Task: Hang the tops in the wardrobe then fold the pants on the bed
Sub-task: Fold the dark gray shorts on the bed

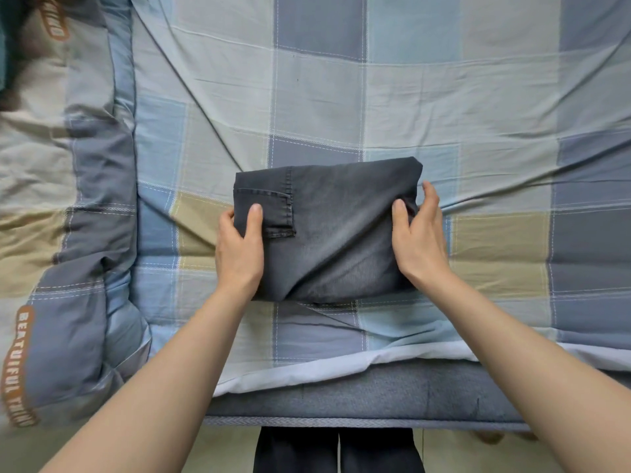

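While folded into a compact dark-grey rectangle at frame centre, the pants (327, 230) rest on the checked bed (444, 97), left hand (239, 247) and right hand (418, 233) gripping opposite edges, back pocket facing up.

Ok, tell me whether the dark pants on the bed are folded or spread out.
Folded. The dark pants form a compact rectangle, back pocket on top, held at both ends.

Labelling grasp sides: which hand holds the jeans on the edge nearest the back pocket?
The left hand; its thumb lies beside the pocket on the folded jeans.
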Demonstrator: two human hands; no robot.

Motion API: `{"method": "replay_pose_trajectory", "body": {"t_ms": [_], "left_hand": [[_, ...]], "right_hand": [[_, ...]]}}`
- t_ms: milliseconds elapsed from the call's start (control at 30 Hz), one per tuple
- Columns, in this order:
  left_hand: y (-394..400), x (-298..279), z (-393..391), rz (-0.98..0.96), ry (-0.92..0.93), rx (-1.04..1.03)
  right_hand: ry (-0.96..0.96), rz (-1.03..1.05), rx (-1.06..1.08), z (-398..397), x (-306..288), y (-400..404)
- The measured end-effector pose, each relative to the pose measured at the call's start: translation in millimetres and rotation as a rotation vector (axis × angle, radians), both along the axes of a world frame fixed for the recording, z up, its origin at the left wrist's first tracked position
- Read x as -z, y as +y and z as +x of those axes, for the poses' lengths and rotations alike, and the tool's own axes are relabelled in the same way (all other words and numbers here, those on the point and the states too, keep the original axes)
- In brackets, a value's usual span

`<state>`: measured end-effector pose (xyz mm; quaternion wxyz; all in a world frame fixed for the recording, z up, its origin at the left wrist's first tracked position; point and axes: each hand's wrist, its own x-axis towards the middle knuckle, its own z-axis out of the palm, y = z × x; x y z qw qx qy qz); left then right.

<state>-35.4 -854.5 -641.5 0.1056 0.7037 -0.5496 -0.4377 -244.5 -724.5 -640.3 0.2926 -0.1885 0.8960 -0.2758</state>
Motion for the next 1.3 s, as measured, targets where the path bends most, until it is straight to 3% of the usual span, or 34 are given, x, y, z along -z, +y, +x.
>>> {"method": "replay_pose_trajectory", "body": {"t_ms": [100, 267, 467, 633, 800, 1033, 1300], "left_hand": [[6, 2, -12, -0.077, -0.116, 0.071], [26, 6, -5, -0.060, -0.124, 0.004], [44, -6, 3, -0.103, 0.008, -0.130], [74, -48, 5, -0.183, 0.064, -0.196], [99, -125, 0, -0.246, 0.098, -0.210], [114, -275, -17, -0.296, 0.196, -0.174], [119, -415, -11, -0.348, 0.395, -0.089]], "right_hand": [[0.055, 0.074, -0.044, 16, 3, -9], [0.027, 0.045, -0.010, 24, 5, -2], [-0.159, -0.055, 0.084, 17, 2, 27], [-0.153, -0.120, 0.092, 21, -33, 58], [-0.125, -0.179, 0.077, 10, -109, 82], [-0.061, -0.285, 0.071, -7, -275, 103], [0.057, -0.411, 0.201, 14, -425, 139]]}}
